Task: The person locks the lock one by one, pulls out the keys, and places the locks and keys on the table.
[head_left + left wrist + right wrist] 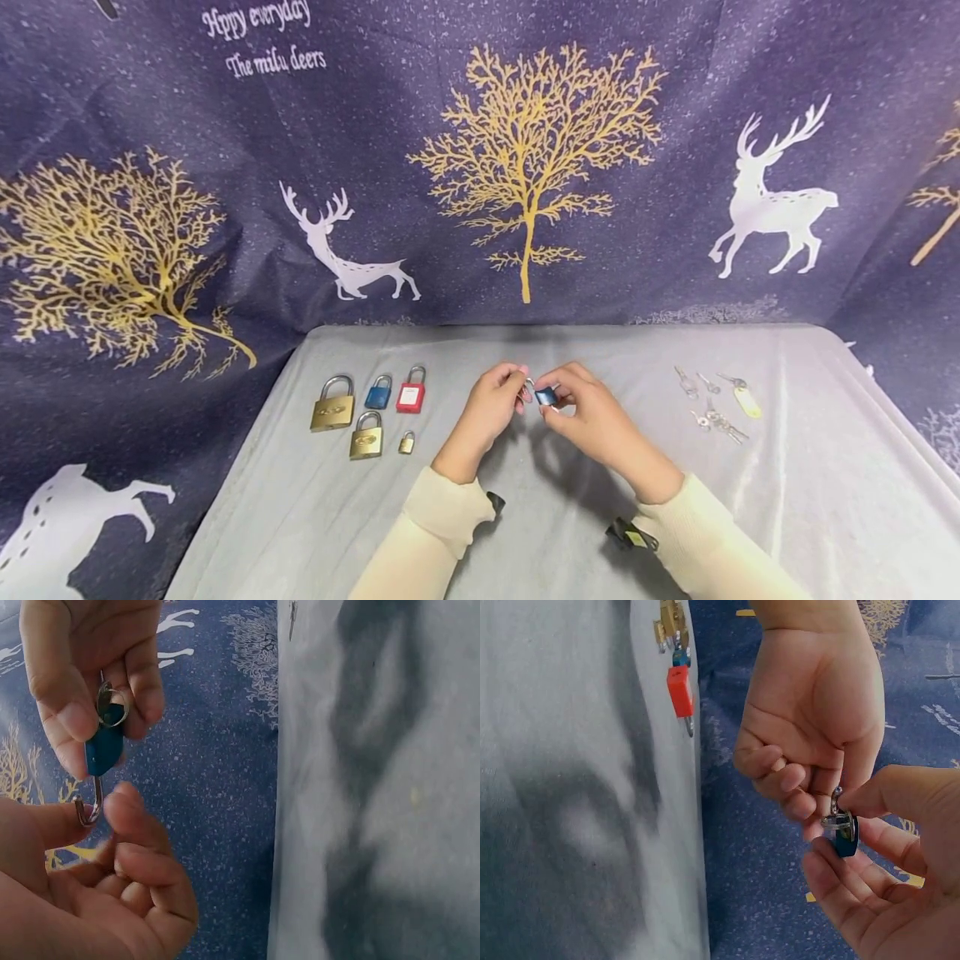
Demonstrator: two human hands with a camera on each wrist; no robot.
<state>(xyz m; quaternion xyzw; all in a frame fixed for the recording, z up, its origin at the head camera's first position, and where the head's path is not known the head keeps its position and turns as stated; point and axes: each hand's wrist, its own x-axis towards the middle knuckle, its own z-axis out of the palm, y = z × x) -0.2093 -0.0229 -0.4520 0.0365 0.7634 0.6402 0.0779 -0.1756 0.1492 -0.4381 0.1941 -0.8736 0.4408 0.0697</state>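
So both hands are up over the grey cloth-covered table (525, 533) w/ a small blue padlock (546, 396) between them. Right hand (592, 417) pinches the blue body, left hand (491, 408) pinches its metal shackle (88, 814). Five other padlocks (367, 408) sit off to the left, loose keys (716, 404) to the right.

Locks left, keys right, my hands between.
On the desk (525, 542), five padlocks (367, 408) lie left of my left hand (491, 404); the keys (716, 404) lie right of my right hand (592, 412); a small lock (546, 395) sits between both hands.
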